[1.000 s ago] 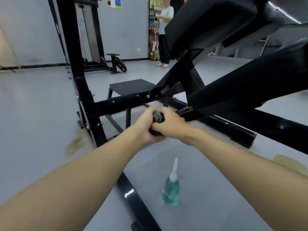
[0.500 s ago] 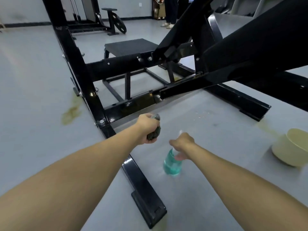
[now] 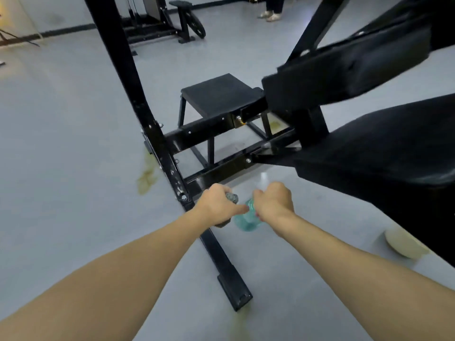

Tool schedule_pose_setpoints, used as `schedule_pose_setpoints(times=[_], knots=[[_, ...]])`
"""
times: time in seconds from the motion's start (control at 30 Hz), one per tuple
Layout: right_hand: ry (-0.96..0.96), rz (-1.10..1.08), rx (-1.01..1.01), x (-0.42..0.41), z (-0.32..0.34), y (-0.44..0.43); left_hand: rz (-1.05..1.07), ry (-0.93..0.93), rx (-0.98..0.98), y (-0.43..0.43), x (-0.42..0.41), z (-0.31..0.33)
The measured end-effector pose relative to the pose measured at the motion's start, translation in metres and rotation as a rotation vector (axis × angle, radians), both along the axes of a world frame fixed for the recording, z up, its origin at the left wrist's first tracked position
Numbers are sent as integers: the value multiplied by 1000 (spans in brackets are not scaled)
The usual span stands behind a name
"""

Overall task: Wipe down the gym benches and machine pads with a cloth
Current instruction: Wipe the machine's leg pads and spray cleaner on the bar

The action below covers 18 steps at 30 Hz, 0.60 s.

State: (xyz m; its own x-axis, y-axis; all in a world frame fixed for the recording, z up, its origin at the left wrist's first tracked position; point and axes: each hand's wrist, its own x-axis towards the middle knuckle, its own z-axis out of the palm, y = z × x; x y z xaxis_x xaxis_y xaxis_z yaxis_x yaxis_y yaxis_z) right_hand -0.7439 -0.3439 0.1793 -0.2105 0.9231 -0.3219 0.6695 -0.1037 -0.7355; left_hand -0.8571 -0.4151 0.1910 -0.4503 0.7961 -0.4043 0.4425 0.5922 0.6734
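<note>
My left hand [image 3: 218, 206] grips a balled dark grey cloth [image 3: 232, 198] low over the floor. Right beside it my right hand [image 3: 274, 201] holds a teal spray bottle [image 3: 247, 219] by its neck, the white nozzle [image 3: 264, 179] sticking up above the fist. The bottle is blurred and appears lifted off the floor. A black seat pad [image 3: 384, 153] of the gym machine fills the right side, with a second black pad [image 3: 344, 67] above it.
The machine's black steel frame [image 3: 157, 143] stands upright ahead and a base rail [image 3: 227, 271] runs toward me between my arms. A small black step platform [image 3: 219, 94] sits behind. A cream bowl [image 3: 403, 244] lies on the floor at right. A person's feet [image 3: 269, 16] are far back.
My hands came apart from the cloth and dropped toward the floor. The right hand reached the spray bottle, closed round its neck and lifted it, while the left kept the cloth.
</note>
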Motion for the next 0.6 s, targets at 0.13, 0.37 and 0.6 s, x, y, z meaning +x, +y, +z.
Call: schedule_pose_setpoints(times=[0.13,0.37,0.6], knots=[[-19,107,-2,18,113,-33,-146,107,-23,-20,21,105],[-102,219,139,64,279,-75,-311,41,19,-63,70,242],[57,206,159,119,375,-87,-364,-24,190,-72,118,328]])
